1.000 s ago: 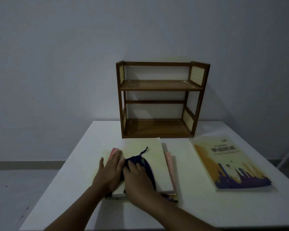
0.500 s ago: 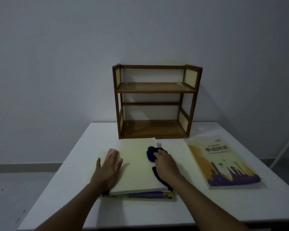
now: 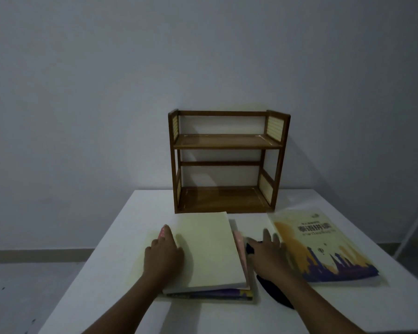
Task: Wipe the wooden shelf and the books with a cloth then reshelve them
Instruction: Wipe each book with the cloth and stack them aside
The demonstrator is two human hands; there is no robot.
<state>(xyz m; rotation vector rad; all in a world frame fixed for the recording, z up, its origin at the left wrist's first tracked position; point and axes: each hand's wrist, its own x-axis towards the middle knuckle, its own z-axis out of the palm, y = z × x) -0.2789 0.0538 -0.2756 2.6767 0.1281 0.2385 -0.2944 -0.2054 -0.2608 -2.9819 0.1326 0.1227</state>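
The white bench (image 3: 111,237) stood against a plain grey wall, with two bare forearms reaching in from the near edge.

Furthest left, the left hand (image 3: 163,253) lay flat on the left edge of a stack (image 3: 208,251) of books, fingers straight and together, pressing down and curled round nothing. The stack lay flat in front of the shelf. Its top book showed a plain cream cover. Under it I could make out a pink edge at the right side and a purple and yellow edge along the near side, so at least three books, though the exact count was hidden.

Behind the stack, at the back of the bench, stood one wooden shelf (image 3: 227,162) with two tiers, both bare, and pale woven panels in its ends.

Just right of the stack, the right hand (image 3: 268,254) rested palm down on the bench, between the stack and a single book (image 3: 321,247). Its fingers were spread and fairly straight, the image there a little blurred. One dark blue cloth (image 3: 273,292) lay under that hand and wrist, showing at the fingertips and trailing back beneath the forearm. Whether the hand had any grip on the cloth or merely pressed on it, I could not tell.

The single book, furthest right, lay flat and face up, yellow and orange with a purple skyline, touching nothing but the bench.
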